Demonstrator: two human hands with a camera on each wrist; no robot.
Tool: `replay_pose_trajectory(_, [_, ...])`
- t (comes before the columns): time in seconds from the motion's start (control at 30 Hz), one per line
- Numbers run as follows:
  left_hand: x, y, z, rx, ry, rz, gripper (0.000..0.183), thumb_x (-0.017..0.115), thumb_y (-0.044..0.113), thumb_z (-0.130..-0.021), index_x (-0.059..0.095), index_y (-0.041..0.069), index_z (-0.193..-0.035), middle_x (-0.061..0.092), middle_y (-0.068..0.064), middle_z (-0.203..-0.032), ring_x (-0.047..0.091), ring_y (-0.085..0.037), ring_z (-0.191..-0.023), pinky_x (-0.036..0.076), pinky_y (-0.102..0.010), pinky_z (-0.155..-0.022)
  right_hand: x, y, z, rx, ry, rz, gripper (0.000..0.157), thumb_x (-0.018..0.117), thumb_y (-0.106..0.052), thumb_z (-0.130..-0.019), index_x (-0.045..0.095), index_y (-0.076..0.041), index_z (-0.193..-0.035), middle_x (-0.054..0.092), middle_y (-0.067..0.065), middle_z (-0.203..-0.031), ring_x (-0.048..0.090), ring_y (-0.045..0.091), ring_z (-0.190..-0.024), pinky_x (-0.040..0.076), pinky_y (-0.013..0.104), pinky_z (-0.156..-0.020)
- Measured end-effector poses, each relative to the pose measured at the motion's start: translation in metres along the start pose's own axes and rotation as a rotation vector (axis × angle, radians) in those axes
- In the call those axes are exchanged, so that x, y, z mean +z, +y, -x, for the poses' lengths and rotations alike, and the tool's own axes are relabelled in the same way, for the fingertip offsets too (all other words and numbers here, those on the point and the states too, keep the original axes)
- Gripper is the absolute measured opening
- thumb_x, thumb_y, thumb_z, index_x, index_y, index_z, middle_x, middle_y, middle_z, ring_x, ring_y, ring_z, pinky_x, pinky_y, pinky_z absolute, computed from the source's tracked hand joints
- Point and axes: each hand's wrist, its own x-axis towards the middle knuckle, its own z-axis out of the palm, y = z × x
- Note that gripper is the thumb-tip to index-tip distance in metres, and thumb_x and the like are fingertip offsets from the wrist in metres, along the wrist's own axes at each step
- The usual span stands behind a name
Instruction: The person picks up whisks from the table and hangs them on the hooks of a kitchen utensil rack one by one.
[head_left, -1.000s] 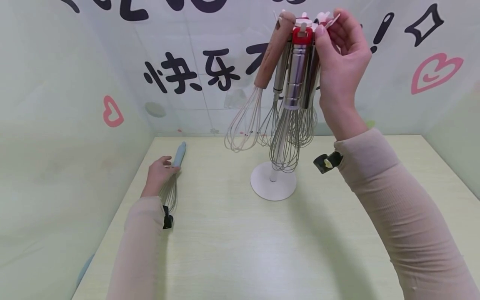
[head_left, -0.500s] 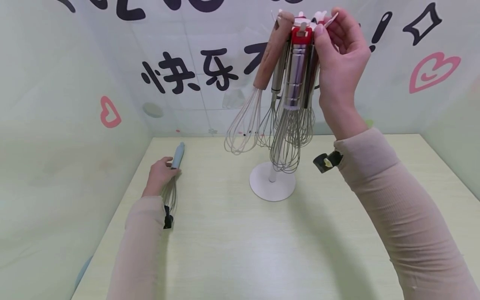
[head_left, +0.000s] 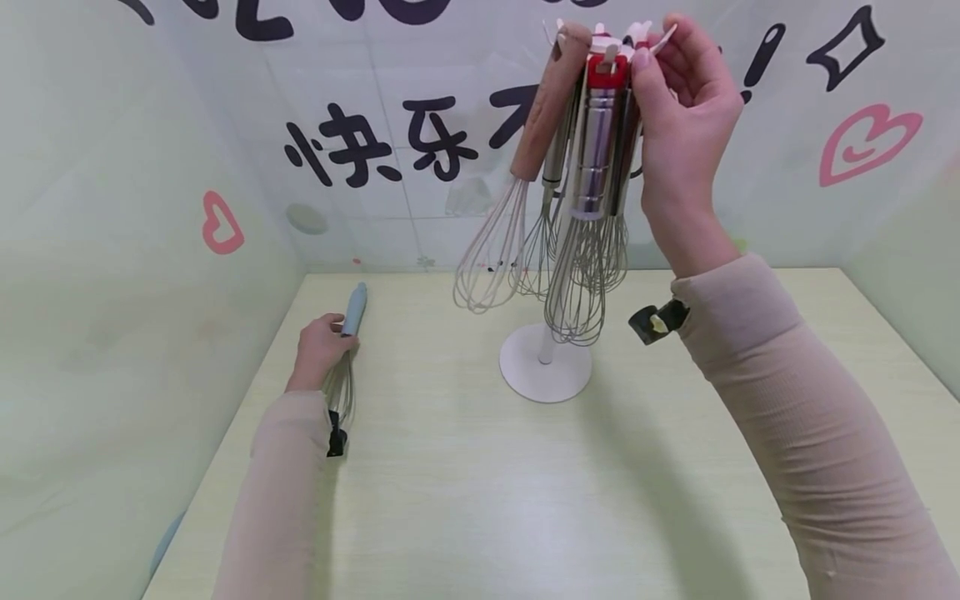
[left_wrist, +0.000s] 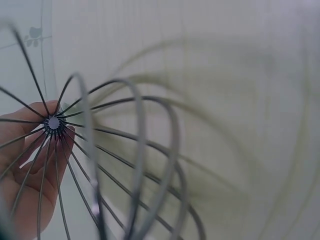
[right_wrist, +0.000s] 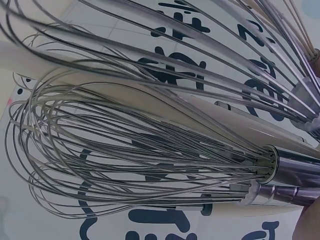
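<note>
At the left of the table, my left hand holds a blue-handled whisk where handle and wires meet. Its wire loops fan out toward the camera in the left wrist view, from a round hub beside the fingers. My right hand, raised at the top of a white stand, pinches a flat white hook between thumb and fingers. Several whisks hang there: one with a wooden handle, and a steel-handled whisk with a red top in front. Steel whisk handles fill the right wrist view's right side.
The pale wooden table runs under both arms. Behind it hangs a printed cloth with black lettering and pink hearts; similar cloth covers the left side. A bit of something blue shows at the table's left edge.
The hanging whisks have shifted slightly to the right at the top of the stand. Both hands keep their holds, almost still.
</note>
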Motion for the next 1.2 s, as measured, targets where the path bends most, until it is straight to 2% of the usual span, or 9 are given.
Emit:
replay_pose_trajectory(0.4, [-0.006,0.007,0.007,-0.006,0.015,0.036,0.061,0.054,0.01,-0.091,0.031,-0.009,-0.144,0.043,-0.032,-0.14,0.049,-0.046,-0.123,0.05,-0.053,-0.099,-0.003,-0.002,-0.001,0.024,-0.012,-0.017,0.026,0.064,-0.003,-0.087,0.064,-0.004,-0.112,0.062,0.002,-0.098,0.056,0.013,-0.095,0.048,0.021,-0.089])
replay_pose_trajectory(0.7, [-0.011,0.012,0.006,0.049,0.035,0.08,0.06,0.051,0.014,-0.093,0.029,-0.007,-0.145,0.043,-0.03,-0.141,0.048,-0.044,-0.126,0.047,-0.053,-0.102,-0.004,-0.002,-0.003,0.045,-0.032,-0.04,0.027,0.064,-0.003,-0.087,0.065,-0.004,-0.114,0.061,0.002,-0.098,0.055,0.013,-0.095,0.048,0.021,-0.09])
replay_pose_trajectory(1.0, [-0.013,0.03,0.005,0.062,0.062,0.148,0.061,0.052,0.015,-0.092,0.03,-0.003,-0.147,0.044,-0.027,-0.141,0.05,-0.041,-0.126,0.048,-0.049,-0.1,-0.006,-0.006,0.001,0.082,-0.024,-0.018,0.041,0.064,-0.004,-0.088,0.058,-0.004,-0.129,0.061,0.002,-0.11,0.055,0.012,-0.103,0.049,0.017,-0.095])
replay_pose_trajectory(1.2, [-0.014,0.041,0.008,0.069,0.081,0.189,0.061,0.052,0.015,-0.091,0.031,-0.001,-0.146,0.045,-0.024,-0.141,0.051,-0.038,-0.124,0.049,-0.044,-0.096,-0.004,-0.008,0.005,0.056,-0.016,0.012,0.046,0.064,-0.006,-0.088,0.053,-0.003,-0.133,0.058,0.003,-0.114,0.053,0.011,-0.109,0.046,0.014,-0.098])
